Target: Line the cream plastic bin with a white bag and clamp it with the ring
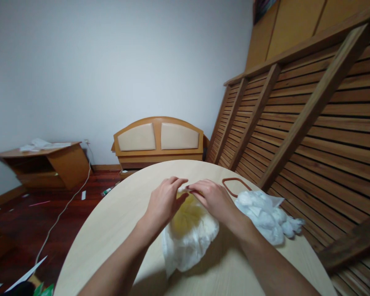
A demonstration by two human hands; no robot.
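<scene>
A thin white plastic bag (191, 246) with a yellowish inside (186, 216) stands on the round table in front of me; whether a container is inside it I cannot tell. At its far edge, my left hand (166, 199) has its thumb and fingers apart, with a bit of white plastic between them. My right hand (214, 199) pinches the same far edge from the right, its fingertips close to the left ones. Part of the edge is hidden behind both hands.
On the round pale table (120, 230), a heap of crumpled white plastic bags (262, 216) and a brown-orange frame-like loop (236, 187) lie to the right. Wooden slatted panels (299, 111) lean close on the right. A cable (63, 209) crosses the floor at left.
</scene>
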